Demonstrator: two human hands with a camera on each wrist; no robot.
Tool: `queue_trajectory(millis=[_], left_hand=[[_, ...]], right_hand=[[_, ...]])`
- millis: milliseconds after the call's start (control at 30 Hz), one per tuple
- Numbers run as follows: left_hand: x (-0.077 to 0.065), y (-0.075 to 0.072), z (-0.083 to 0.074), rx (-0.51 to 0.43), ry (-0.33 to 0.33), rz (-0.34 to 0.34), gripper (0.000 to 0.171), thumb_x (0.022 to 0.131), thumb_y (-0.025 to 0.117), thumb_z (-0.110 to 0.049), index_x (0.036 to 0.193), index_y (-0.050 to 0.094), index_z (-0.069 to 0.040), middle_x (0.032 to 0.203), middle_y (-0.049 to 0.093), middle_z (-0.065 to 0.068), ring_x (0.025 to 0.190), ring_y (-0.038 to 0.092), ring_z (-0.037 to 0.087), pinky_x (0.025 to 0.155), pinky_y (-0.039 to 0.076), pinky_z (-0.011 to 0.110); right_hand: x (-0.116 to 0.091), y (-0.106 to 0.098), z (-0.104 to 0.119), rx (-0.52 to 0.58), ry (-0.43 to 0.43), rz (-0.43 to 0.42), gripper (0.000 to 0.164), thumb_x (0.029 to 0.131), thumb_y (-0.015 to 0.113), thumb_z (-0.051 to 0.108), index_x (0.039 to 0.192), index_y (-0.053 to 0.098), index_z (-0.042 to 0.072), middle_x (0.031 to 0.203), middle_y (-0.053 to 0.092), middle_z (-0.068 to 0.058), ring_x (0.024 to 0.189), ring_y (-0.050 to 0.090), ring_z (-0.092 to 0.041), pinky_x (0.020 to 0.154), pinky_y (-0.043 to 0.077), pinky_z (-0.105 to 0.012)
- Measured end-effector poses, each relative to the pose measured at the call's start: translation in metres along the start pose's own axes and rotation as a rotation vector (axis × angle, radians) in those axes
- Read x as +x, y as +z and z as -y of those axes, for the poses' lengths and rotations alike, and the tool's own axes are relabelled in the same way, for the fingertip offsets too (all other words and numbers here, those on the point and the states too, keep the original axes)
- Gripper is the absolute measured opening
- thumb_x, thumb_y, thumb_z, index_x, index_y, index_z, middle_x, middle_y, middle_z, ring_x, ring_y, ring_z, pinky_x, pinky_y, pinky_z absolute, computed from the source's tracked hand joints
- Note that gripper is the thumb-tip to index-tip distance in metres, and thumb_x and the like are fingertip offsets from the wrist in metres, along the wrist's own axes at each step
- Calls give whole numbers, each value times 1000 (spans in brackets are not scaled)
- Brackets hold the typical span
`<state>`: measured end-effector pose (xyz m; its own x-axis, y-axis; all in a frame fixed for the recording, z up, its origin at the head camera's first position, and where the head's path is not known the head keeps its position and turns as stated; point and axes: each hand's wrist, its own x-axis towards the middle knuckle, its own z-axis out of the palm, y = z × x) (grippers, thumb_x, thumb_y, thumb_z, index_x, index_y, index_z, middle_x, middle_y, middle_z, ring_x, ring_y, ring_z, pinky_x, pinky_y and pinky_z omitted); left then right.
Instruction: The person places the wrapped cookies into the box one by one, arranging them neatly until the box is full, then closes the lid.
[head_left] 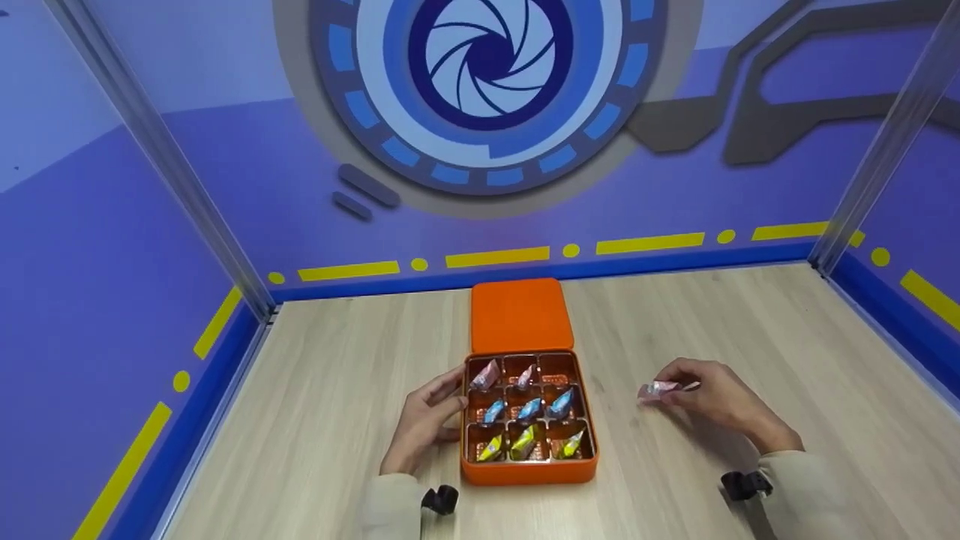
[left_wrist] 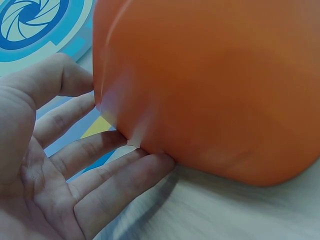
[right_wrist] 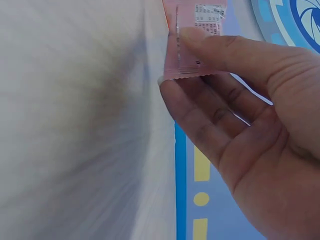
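Note:
An orange box (head_left: 529,473) stands in the middle of the table, its inside split into square compartments. Beside its left wall is my left hand (head_left: 429,416); in the left wrist view the fingertips touch the orange side, fingers mostly straight. Pink-wrapped candies (head_left: 486,374) lie in the back row's left and middle compartments, and the back right one holds none. Blue-wrapped candies (head_left: 530,408) fill the middle row, yellow-wrapped ones (head_left: 524,442) the front row. Right of the box, just above the table, my right hand (head_left: 716,397) pinches a pink-wrapped candy (right_wrist: 192,42) between thumb and fingers.
The box's orange lid (head_left: 521,315) lies flat behind it, up against the back wall. Blue and purple printed panels (head_left: 480,232) enclose the wooden table (head_left: 345,360) at the back and both sides. Metal posts (head_left: 161,142) stand at the corners.

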<state>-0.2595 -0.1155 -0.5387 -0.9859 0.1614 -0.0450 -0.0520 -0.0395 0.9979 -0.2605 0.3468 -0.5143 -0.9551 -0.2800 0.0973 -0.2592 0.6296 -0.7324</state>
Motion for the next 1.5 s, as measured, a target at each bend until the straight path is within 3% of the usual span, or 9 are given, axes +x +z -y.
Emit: queue_trajectory(millis=[467, 1000, 1233, 1500], left_hand=[[-1, 0, 0, 4, 29, 12, 58, 99, 70, -7, 155, 57, -11, 158, 52, 15, 142, 52, 35, 71, 66, 46], [0, 0, 2, -26, 11, 10, 59, 98, 69, -6, 155, 56, -10, 158, 52, 16, 141, 54, 36, 77, 65, 50], [1, 0, 2, -13, 11, 3, 59, 97, 70, -5, 155, 57, -11, 158, 52, 16, 144, 50, 37, 81, 64, 49], [0, -1, 1, 18, 23, 11, 58, 99, 69, -8, 156, 57, -12, 158, 51, 16, 139, 56, 35, 68, 66, 45]], right_hand=[[12, 6, 9, 22, -76, -66, 17, 95, 80, 5, 109, 78, 14, 105, 75, 3, 98, 71, -21, 86, 59, -27], [34, -3, 31, 64, -147, 37, 18, 96, 79, 6, 112, 77, 14, 106, 75, 0, 97, 71, -23, 86, 59, -25], [47, -2, 39, 25, -184, 46, 18, 94, 81, 6, 110, 78, 15, 104, 75, 1, 94, 71, -20, 84, 59, -25], [60, 1, 43, 17, -254, 55, 17, 92, 83, 6, 108, 79, 12, 102, 76, 1, 92, 71, -18, 84, 61, -30]])
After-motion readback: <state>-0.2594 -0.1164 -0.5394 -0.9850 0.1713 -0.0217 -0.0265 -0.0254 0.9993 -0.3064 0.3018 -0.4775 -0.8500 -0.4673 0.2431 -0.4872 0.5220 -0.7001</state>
